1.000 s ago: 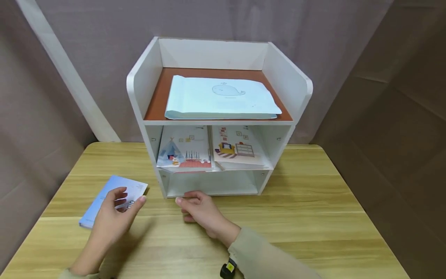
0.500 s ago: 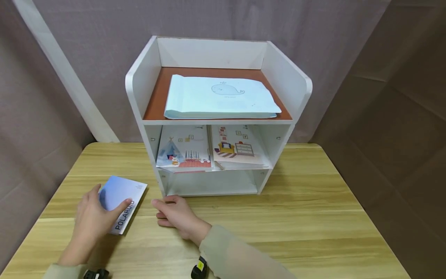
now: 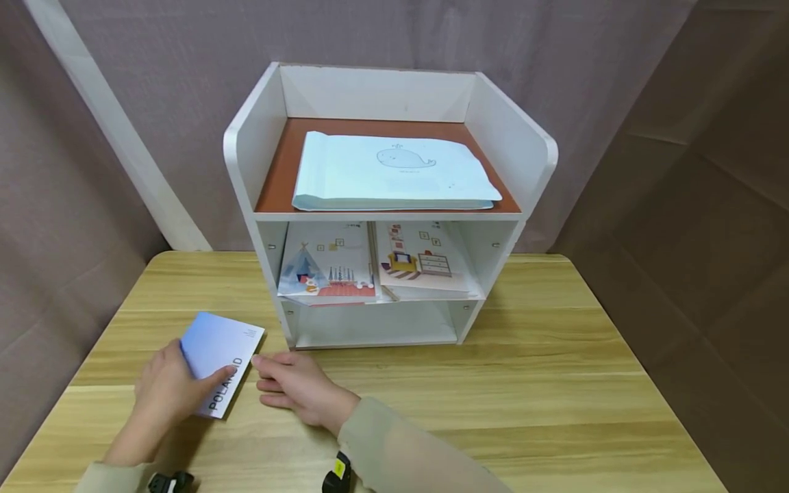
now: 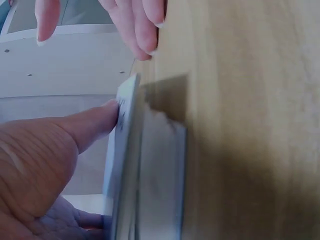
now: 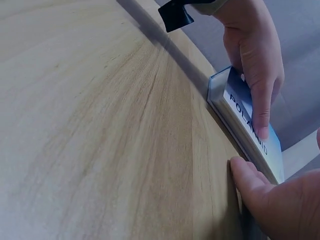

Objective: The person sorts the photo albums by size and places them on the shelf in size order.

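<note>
A book with a blue-to-white cover lettered "POLAROID" is at the left of the table. My left hand grips it, thumb on the cover and fingers at its left side. From the left wrist view, the thumb presses near the edge of the book, whose page block faces the camera. Just right of the book is my right hand, fingers loosely bent and nothing held. In the right wrist view its fingertips come close to the book's edge; whether they touch cannot be told.
A white shelf unit stands at the back of the wooden table. On top lies a pale whale-print book or pad; illustrated booklets fill the middle level. Grey curtain hangs behind, with brown cloth at right.
My left hand has come down onto the book and taken hold of it. My right hand has moved left from before the shelf unit to beside the book.
</note>
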### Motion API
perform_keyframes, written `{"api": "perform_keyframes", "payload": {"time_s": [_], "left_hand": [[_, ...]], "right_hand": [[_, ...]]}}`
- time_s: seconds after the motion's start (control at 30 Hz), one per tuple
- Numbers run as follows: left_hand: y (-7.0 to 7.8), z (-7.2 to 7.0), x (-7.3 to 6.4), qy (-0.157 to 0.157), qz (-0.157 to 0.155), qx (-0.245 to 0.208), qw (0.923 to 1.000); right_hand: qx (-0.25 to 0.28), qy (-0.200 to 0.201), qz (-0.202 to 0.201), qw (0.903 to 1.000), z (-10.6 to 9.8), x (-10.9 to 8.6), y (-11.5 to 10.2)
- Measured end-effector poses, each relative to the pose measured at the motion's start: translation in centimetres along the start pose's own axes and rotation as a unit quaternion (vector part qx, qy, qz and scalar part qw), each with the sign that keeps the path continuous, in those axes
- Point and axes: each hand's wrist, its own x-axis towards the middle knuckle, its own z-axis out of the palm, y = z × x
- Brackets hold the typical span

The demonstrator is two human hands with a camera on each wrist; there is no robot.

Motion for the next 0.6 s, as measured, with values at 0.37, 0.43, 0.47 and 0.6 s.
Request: {"api": "perform_keyframes", "payload": {"time_s": [0.37, 0.43, 0.47, 0.6], "left_hand": [[1.0, -0.5, 0.0, -0.09, -0.033, -0.039, 0.9946], [1.0, -0.6, 0.0, -0.099, -0.038, -0.046, 0.9933], [1.0, -0.7, -0.1, -0.103, -0.039, -0.05, 0.9926], [1.0, -1.1, -0.1, -0.129, -0.044, -0.09, 0.9866]], "right_hand": [[0.018, -0.003, 0.016, 0.9997, 0.2, 0.4, 0.4], [0.02, 0.0, 0.017, 0.9997, 0.2, 0.4, 0.4], [0.02, 0.001, 0.017, 0.9996, 0.2, 0.4, 0.4], [0.02, 0.002, 0.019, 0.9996, 0.2, 0.4, 0.3]]}}
